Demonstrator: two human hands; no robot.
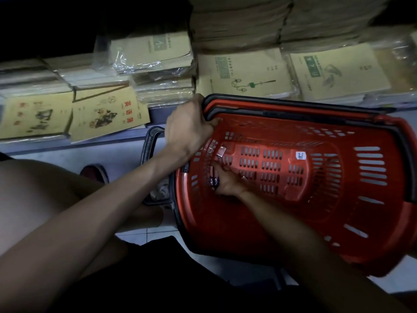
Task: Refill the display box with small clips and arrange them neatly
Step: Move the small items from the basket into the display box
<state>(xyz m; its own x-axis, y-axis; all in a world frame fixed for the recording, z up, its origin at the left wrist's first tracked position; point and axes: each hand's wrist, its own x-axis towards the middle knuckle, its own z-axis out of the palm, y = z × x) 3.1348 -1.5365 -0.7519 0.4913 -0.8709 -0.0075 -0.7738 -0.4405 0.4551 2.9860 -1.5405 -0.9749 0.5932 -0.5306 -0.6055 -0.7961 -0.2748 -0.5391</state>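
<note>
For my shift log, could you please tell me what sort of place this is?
Most likely a stationery shop: wrapped stacks of exercise books fill the low shelf, and the left hand grips a red shopping basket.

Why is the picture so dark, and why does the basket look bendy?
Head view: the light is dim, so the top left corner is black and the small clips in the right hand look smudgy; glare shines on the plastic wrap over the notebooks; the wide lens bends the red basket.
</note>
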